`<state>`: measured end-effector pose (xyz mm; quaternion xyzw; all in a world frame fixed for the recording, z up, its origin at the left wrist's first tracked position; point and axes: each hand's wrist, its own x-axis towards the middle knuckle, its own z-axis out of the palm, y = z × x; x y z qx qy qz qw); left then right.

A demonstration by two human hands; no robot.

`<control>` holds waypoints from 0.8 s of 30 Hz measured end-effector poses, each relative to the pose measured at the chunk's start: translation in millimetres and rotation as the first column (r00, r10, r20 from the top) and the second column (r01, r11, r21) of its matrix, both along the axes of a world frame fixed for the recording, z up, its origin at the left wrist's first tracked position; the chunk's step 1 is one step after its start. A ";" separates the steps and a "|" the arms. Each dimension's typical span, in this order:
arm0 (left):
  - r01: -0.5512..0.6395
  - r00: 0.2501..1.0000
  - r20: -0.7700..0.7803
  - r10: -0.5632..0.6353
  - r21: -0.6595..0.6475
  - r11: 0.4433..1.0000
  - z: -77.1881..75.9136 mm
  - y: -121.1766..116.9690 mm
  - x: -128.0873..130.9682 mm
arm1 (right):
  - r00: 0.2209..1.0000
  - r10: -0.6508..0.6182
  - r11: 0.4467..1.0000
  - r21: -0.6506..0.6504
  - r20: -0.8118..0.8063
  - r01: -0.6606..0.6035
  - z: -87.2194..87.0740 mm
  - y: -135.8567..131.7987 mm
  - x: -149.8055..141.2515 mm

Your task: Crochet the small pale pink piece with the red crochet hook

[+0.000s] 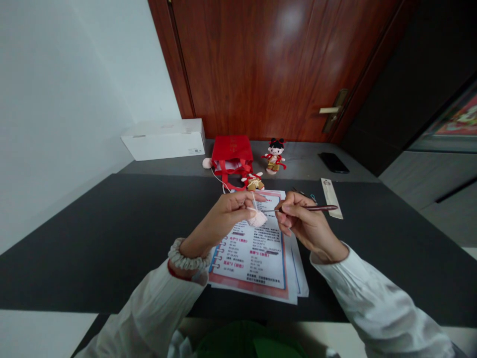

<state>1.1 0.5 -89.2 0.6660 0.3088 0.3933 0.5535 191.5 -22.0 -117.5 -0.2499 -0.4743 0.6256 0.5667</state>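
My left hand (222,220) pinches a small pale pink crocheted piece (258,219), with a thin strand of yarn rising from it between my fingers. My right hand (301,221) is shut around a crochet hook (316,208) with a dark red handle, its thin metal tip reaching left to the pink piece. Below both hands lies a stack of printed crochet pattern sheets (253,253), spiral-bound on the left, with red borders and Chinese text. My left wrist wears a white scrunchie (187,256).
Past the sheets are a red gift bag (231,156), a crocheted doll (275,156), a smaller doll (253,183) and a pink yarn ball (206,162). A paper strip (331,198), small tools (303,195), a phone (333,162) and a white box (163,139) lie around them on the dark table.
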 end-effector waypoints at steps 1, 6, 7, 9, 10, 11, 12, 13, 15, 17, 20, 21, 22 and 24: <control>-0.003 1.000 0.009 0.003 0.007 1.000 -0.7 0.5 0.0 | 1.000 -0.004 1.000 0.013 0.009 0.004 -1.1 0.6 0.9; -0.065 0.995 -0.065 0.075 0.148 0.987 -2.3 2.4 0.8 | 0.954 -0.178 0.939 0.332 0.242 0.091 -5.3 1.8 10.7; -0.090 0.988 -0.106 0.116 0.224 0.970 -2.2 2.1 1.3 | 0.921 -0.241 0.904 0.415 0.304 0.100 -5.5 0.8 12.3; -0.141 0.958 -0.171 0.232 0.423 0.895 -1.6 0.7 2.9 | 0.846 -0.377 0.818 0.565 0.378 0.112 -5.6 -2.8 13.0; -0.164 0.938 -0.179 0.297 0.525 0.835 -1.4 -0.6 4.0 | 0.810 -0.444 0.764 0.634 0.384 0.119 -5.6 -5.1 11.7; -0.184 0.918 -0.171 0.358 0.616 0.766 -1.1 -2.1 5.2 | 0.777 -0.508 0.703 0.701 0.372 0.124 -5.7 -7.3 9.6; -0.199 0.900 -0.152 0.410 0.692 0.694 -0.9 -3.9 6.5 | 0.746 -0.565 0.637 0.761 0.354 0.121 -5.9 -9.3 6.7; -0.210 0.884 -0.126 0.450 0.752 0.624 -0.8 -5.7 7.7 | 0.718 -0.610 0.574 0.811 0.335 0.110 -6.2 -11.0 3.5; -0.223 0.854 -0.078 0.515 0.838 0.497 -0.9 -8.9 10.0 | 0.683 -0.663 0.471 0.880 0.305 0.065 -7.0 -13.1 -3.1; -0.228 0.822 -0.037 0.568 0.893 0.388 -1.5 -11.2 11.5 | 0.673 -0.687 0.416 0.908 0.275 0.053 -8.1 -14.0 -8.4; -0.238 0.802 0.018 0.597 0.926 0.292 -3.4 -12.4 12.7 | 0.683 -0.695 0.430 0.891 0.223 0.146 -10.5 -15.2 -13.1; -0.249 0.807 0.030 0.590 0.923 0.294 -4.2 -12.5 13.0 | 0.694 -0.688 0.455 0.870 0.210 0.188 -11.7 -15.7 -14.1; -0.266 0.815 0.035 0.578 0.909 0.321 -5.1 -12.5 13.2 | 0.707 -0.678 0.487 0.843 0.201 0.227 -13.1 -16.3 -14.8; -0.308 0.837 0.021 0.547 0.844 0.439 -7.2 -12.5 13.6 | 0.733 -0.653 0.544 0.792 0.193 0.277 -16.0 -17.2 -15.6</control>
